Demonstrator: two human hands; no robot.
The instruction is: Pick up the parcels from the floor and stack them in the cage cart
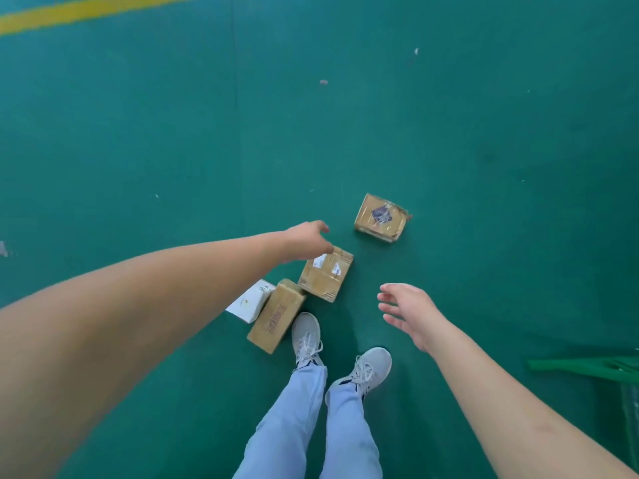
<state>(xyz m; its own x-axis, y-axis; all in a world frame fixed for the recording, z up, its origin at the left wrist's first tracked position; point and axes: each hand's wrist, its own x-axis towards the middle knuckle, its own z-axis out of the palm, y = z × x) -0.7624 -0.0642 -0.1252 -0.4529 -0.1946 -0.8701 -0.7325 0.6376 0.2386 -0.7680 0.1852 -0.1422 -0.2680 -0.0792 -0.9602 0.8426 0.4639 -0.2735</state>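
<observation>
You're looking at a matt green floor (449,150), smooth with a faint sheen, and a painted yellow line (86,12) with worn edges. That far parcel (382,217) is brown cardboard under glossy, crinkled clear tape. The middle parcel (326,274) is cardboard too, taped at the seams, with white paper labels stuck on. The long parcel (276,316) shows plain matt cardboard with red print. The white box (250,300) looks like smooth coated card. Your shoes (306,335) are grey fabric with white laces, your trousers (294,426) soft pale-blue cloth. At right, the cage cart (587,369) edge looks like green painted metal.
</observation>
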